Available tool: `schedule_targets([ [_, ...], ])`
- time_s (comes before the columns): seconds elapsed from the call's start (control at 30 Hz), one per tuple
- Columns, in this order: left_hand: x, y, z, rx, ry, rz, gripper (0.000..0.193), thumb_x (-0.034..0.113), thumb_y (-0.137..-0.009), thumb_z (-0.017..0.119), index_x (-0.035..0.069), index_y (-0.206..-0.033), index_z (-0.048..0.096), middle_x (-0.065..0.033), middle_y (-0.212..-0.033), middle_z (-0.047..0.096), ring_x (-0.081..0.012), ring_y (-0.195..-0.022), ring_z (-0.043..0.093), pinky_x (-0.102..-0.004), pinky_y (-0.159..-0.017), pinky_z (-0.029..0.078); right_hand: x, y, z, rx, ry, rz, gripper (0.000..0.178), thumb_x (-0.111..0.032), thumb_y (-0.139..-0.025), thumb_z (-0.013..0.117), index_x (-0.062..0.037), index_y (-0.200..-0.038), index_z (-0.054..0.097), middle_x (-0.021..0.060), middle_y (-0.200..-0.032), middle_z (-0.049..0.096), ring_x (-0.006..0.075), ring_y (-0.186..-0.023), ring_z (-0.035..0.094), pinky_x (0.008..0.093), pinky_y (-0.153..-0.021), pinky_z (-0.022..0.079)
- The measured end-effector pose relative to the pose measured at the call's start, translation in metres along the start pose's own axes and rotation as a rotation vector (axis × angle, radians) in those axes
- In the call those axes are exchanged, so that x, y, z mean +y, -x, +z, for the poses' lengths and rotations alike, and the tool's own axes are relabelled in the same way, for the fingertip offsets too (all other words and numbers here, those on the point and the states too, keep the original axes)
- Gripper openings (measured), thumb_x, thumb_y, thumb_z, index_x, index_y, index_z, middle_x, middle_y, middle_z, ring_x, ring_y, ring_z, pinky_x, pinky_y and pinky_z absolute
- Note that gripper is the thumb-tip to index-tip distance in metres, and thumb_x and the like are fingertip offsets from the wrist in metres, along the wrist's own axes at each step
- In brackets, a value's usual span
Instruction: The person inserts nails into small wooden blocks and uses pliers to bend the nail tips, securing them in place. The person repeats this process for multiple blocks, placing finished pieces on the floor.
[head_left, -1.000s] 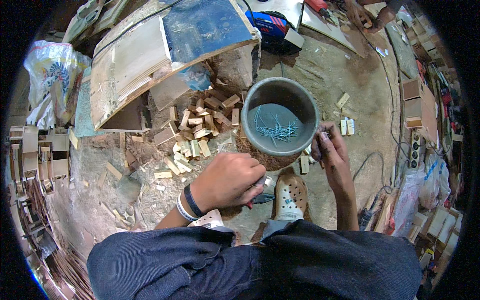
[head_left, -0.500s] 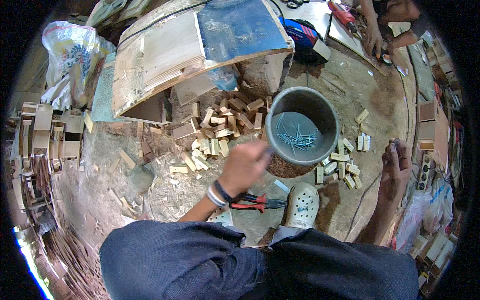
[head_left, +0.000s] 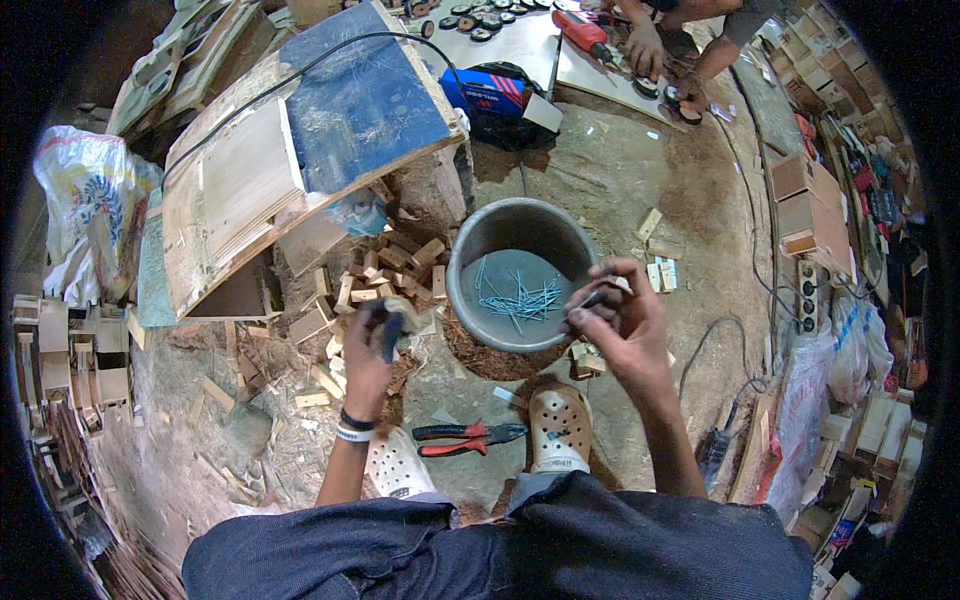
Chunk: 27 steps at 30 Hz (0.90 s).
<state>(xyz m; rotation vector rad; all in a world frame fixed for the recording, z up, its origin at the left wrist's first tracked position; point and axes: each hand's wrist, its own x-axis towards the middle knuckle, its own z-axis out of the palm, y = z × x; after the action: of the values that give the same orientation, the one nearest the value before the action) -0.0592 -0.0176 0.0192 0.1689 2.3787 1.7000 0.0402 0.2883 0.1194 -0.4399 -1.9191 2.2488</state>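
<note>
— Sawdust-strewn workshop floor (head_left: 620, 170), offcuts everywhere. What am I holding?

— My left hand (head_left: 368, 345) is clamped on a dark-handled tool over the wood blocks (head_left: 385, 275); my right hand (head_left: 612, 322) has its fingers pinched together on a nail beside the grey bucket (head_left: 520, 272) of nails (head_left: 520, 300).

— Step?

— Picking a nail, I judge. Next calls for setting it on a block, steady.

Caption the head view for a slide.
Left hand grips a dark-handled tool; right hand pinches a nail beside the bucket.
</note>
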Motion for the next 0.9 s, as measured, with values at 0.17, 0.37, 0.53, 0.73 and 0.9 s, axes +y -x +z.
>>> schedule_targets([
  [0.17,0.043,0.026,0.054,-0.491,0.909,-0.280,0.055,0.021,-0.098,0.075,-0.001,-0.142,0.052,-0.0072,-0.129,0.069,-0.0154,-0.115,0.068,-0.0292,-0.101,0.055,0.006,0.005,0.029,-0.020,0.083,-0.016,0.025,0.007,-0.097,0.066,0.0051,-0.122,0.065,0.0110,-0.109,0.073,0.0147,-0.098,0.071,0.0299,-0.089,0.059],
  [0.37,0.059,0.035,0.065,-0.530,1.264,-0.426,0.061,0.020,-0.094,0.079,-0.002,-0.143,0.049,-0.0092,-0.134,0.064,-0.0191,-0.121,0.065,-0.0329,-0.107,0.053,0.007,0.012,0.037,-0.011,0.131,-0.108,0.017,0.009,-0.098,0.064,0.0067,-0.113,0.069,0.0144,-0.109,0.076,0.0190,-0.100,0.074,0.0322,-0.090,0.060],
  [0.53,0.063,0.035,0.061,-0.488,1.321,-0.446,0.055,0.018,-0.096,0.076,-0.002,-0.141,0.050,-0.0088,-0.131,0.065,-0.0190,-0.120,0.065,-0.0321,-0.107,0.052,0.007,0.014,0.037,-0.009,0.265,-0.215,0.019,0.011,-0.095,0.065,0.0055,-0.112,0.071,0.0150,-0.106,0.077,0.0208,-0.097,0.076,0.0329,-0.086,0.062],
  [0.73,0.059,0.037,0.062,-0.416,1.255,-0.344,0.051,0.016,-0.099,0.072,-0.001,-0.141,0.049,-0.0083,-0.131,0.066,-0.0170,-0.119,0.065,-0.0300,-0.102,0.054,0.001,0.016,0.036,-0.111,0.682,-0.581,0.028,0.009,-0.085,0.070,-0.0024,-0.109,0.076,0.0142,-0.102,0.078,0.0242,-0.091,0.078,0.0346,-0.080,0.063],
  [0.9,0.064,0.038,0.061,-0.329,1.116,-0.303,0.048,0.012,-0.100,0.072,-0.001,-0.140,0.050,-0.0082,-0.126,0.068,-0.0160,-0.114,0.067,-0.0300,-0.100,0.054,0.004,0.022,0.045,-0.180,0.734,-0.672,0.029,0.006,-0.081,0.072,-0.0037,-0.107,0.076,0.0144,-0.104,0.078,0.0277,-0.093,0.078,0.0368,-0.080,0.063],
])
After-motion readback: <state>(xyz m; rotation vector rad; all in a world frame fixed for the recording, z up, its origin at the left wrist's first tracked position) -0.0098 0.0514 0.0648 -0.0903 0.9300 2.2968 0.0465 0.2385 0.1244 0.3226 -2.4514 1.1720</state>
